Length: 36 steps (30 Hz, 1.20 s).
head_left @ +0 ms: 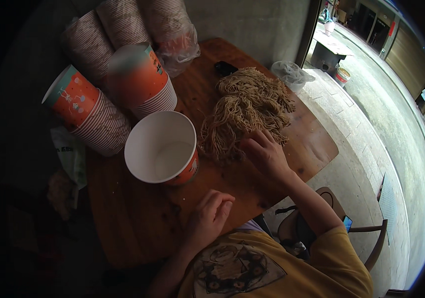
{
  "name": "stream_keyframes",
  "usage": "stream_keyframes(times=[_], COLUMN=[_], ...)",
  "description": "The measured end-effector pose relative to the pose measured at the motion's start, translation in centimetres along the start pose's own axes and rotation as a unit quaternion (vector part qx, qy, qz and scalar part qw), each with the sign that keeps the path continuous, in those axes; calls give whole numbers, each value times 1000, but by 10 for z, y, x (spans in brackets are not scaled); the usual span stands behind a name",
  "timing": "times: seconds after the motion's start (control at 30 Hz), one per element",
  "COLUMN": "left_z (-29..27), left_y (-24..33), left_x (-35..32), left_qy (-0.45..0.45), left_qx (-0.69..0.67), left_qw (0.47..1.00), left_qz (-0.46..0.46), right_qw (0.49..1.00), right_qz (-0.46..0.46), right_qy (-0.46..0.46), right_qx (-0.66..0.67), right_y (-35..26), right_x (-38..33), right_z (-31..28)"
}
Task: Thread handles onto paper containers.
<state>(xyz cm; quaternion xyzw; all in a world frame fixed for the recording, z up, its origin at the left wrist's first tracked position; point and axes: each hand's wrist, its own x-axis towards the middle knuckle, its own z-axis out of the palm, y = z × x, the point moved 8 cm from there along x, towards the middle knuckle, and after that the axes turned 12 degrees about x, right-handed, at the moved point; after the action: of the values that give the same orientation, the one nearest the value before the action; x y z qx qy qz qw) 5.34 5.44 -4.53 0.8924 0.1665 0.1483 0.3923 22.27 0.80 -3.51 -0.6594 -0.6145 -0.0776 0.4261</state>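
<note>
While the right hand (263,151) touches strands (250,107), stacked cups (145,84) bear print.

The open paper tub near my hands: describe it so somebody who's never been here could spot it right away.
Start from the brown wooden table and find the big heap of tan strands. Just left of it sits an orange-sided tub, mouth up. Its wide, white inside shows, whereas the tubs behind it are nested in tall stacks.

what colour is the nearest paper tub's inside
The paper tub's inside is white; best view: head.
</note>
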Motion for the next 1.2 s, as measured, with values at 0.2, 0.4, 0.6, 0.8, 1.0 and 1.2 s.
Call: stream_keyframes(times=[0.2,0.4,0.6,0.8,1.0,1.2], left_z=[10,-1,6,7,11,14], left_y=[0,-4,-16,-35,-37,-51], left_x=[9,9,28,84,103,96], left_qy=[8,6,28,178,183,196], left_qx=[-3,8,20,121,281,225], left_qw=[999,1000,999,977,942,955], left_qz=[38,-5,-9,-9,4,1], right_qw=[999,999,999,995,992,991], right_qz=[-16,-1,18,53,84,88], right_qy=[-47,-30,27,50,57,58], right_qx=[-9,40,40,65,75,79], right_y=[-7,3,16,27,35,39], right_x=[15,4,-4,-11,-17,-20], right_z=[11,10,10,13,13,13])
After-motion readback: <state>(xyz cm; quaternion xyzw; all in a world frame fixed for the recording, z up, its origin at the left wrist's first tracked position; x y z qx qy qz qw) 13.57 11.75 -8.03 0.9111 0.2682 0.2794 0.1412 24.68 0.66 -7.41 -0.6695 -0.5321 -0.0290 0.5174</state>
